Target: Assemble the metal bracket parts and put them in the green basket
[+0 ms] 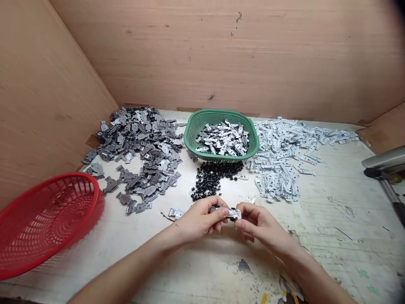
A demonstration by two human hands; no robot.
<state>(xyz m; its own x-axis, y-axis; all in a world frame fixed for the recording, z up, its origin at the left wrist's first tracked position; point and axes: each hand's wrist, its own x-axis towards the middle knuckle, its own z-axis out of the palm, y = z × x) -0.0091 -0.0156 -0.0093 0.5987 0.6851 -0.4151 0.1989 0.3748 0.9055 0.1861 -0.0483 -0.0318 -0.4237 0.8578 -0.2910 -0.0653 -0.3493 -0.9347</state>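
Note:
My left hand (204, 215) is closed around a small metal clip-like part (233, 214), pinching it between thumb and fingers. At the part's right end, the fingertips of my right hand (261, 223) are closed on it, beside a small black piece. Fingers hide some of the part, so its full shape does not show. Just left of my left hand, another loose metal plate (176, 213) lies on the table. Beyond my hands is a heap of small black pieces (207, 179).
A green basket (221, 158) holding several metal parts stands at the back middle. Dark grey metal plates (139, 143) are heaped to its left, pale metal strips (278, 156) to its right. A red basket (95, 202) sits at left; a metal bar (384, 161) juts in at right. Wooden panels (215, 63) enclose the table.

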